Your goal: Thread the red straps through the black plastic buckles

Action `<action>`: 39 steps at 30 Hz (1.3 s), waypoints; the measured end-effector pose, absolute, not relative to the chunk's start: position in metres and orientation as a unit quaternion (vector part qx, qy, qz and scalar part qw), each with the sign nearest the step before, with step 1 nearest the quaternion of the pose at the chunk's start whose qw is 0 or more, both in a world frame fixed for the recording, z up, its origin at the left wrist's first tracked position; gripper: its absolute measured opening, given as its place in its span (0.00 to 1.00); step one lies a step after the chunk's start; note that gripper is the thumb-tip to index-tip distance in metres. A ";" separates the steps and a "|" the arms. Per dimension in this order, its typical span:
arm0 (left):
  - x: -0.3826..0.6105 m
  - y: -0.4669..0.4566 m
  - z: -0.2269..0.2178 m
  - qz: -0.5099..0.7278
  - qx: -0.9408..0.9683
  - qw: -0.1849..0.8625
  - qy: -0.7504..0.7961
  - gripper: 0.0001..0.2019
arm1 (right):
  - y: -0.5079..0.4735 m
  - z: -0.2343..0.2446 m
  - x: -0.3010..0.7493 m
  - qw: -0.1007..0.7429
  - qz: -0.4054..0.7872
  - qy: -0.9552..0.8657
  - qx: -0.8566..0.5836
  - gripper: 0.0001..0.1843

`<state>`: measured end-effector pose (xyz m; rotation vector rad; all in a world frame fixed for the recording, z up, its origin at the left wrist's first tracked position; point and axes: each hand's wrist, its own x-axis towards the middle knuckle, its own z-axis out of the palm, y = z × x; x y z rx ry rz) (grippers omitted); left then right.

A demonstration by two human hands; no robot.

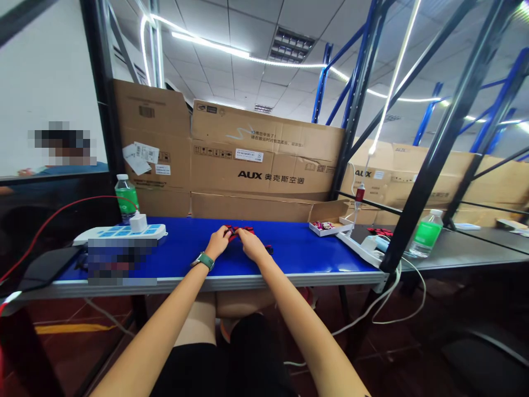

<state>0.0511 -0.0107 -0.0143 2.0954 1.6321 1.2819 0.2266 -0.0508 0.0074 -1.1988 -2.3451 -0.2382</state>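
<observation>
My left hand [217, 242], with a green-banded watch [205, 260] at its wrist, is closed on the left side of a small red-and-black patterned piece [233, 232], which looks like cloth or a bow. At the piece's right side my right hand [253, 246] is closed, its fingers pointing down and partly hidden. Both hands are close together over the blue tabletop [182, 259]. A small dark item [270, 250] lies just right of my right hand; its kind is too small to make out.
On the left are a power strip [103, 236] with a white charger [138, 222], a green-labelled bottle [126, 196] and a black tablet-like slab [49, 267]. An open box [330, 225] with small pieces stands right. Cardboard [264, 171] walls the back. Another person [74, 165] sits left.
</observation>
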 end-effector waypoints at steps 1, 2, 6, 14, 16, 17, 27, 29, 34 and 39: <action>0.050 -0.010 -0.014 0.432 0.702 0.092 0.558 0.07 | -0.050 0.007 0.226 0.255 -0.086 -0.845 -0.461 0.22; 0.049 -0.010 -0.014 0.433 0.700 0.091 0.561 0.08 | -0.049 0.006 0.227 0.267 -0.089 -0.828 -0.486 0.20; 0.047 -0.006 -0.017 0.436 0.711 0.104 0.542 0.13 | -0.043 0.004 0.232 0.297 -0.095 -0.773 -0.552 0.14; 0.048 -0.001 -0.021 0.474 0.714 0.179 0.483 0.17 | -0.018 -0.012 0.234 0.403 0.027 -0.820 -0.406 0.17; 0.048 0.000 -0.023 0.482 0.715 0.181 0.472 0.18 | -0.014 -0.017 0.233 0.416 0.079 -0.820 -0.385 0.13; 0.048 0.000 -0.023 0.485 0.719 0.182 0.463 0.18 | -0.013 -0.018 0.234 0.419 0.106 -0.818 -0.378 0.13; 0.052 0.003 -0.029 0.484 0.738 0.300 0.363 0.24 | 0.000 -0.019 0.241 0.479 0.238 -0.774 -0.339 0.10; 0.053 0.000 -0.027 0.473 0.743 0.308 0.360 0.24 | 0.003 -0.020 0.243 0.465 0.244 -0.785 -0.329 0.09; 0.054 -0.004 -0.024 0.458 0.757 0.302 0.354 0.24 | 0.003 -0.023 0.245 0.447 0.245 -0.801 -0.313 0.11; 0.054 -0.005 -0.023 0.448 0.764 0.303 0.351 0.22 | 0.002 -0.022 0.247 0.449 0.210 -0.791 -0.359 0.11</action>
